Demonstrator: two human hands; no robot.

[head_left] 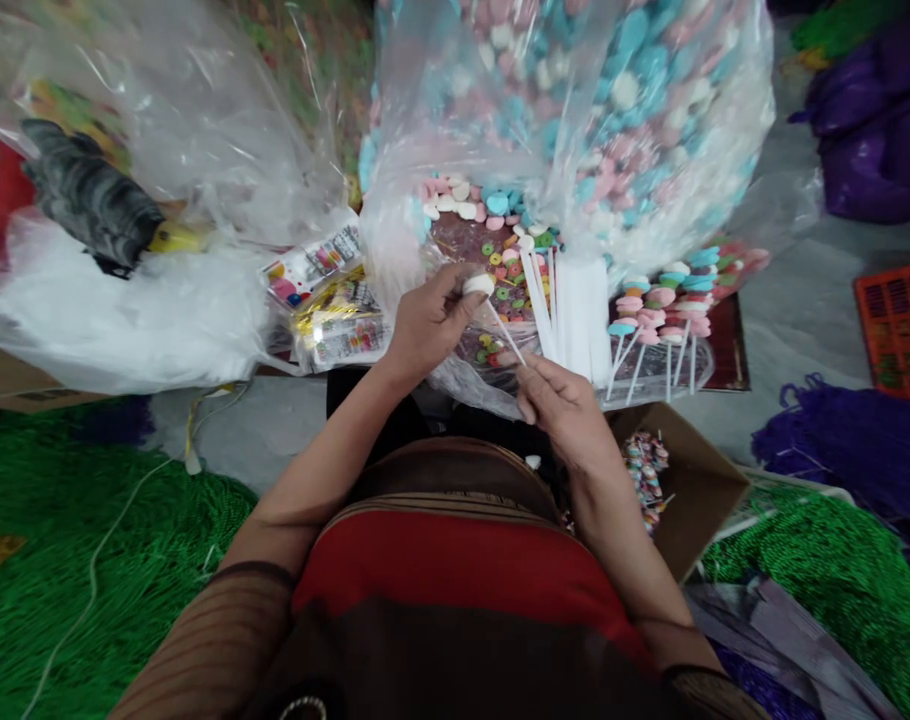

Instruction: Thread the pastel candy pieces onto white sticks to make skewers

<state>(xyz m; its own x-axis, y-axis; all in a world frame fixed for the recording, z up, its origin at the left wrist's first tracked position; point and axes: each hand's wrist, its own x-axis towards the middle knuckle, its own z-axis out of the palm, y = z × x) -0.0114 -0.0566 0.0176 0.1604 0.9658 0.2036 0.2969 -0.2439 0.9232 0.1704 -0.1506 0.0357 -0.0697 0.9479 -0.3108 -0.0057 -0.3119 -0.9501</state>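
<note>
Between the thumb and fingers of my left hand (432,325) is a round white candy piece (478,286). My right hand (558,392) pinches a thin white stick (509,335), whose upper end meets the underside of the candy. Whether the stick has gone into it, I cannot tell. Just beyond my hands, small coloured rings (506,293) lie scattered on the dark red tabletop (455,232). A pile of loose white sticks (584,315) lies beside my right hand. To its right are several finished-looking skewers of pink, white and blue candies (661,300).
A large clear bag of pastel candies (635,110) stands at the back. White plastic bags (125,310) and printed packets (342,300) sit left. A cardboard box (695,480) holding wrapped sticks is at lower right. Green strands (65,560) cover the floor; an orange crate (897,325) stands far right.
</note>
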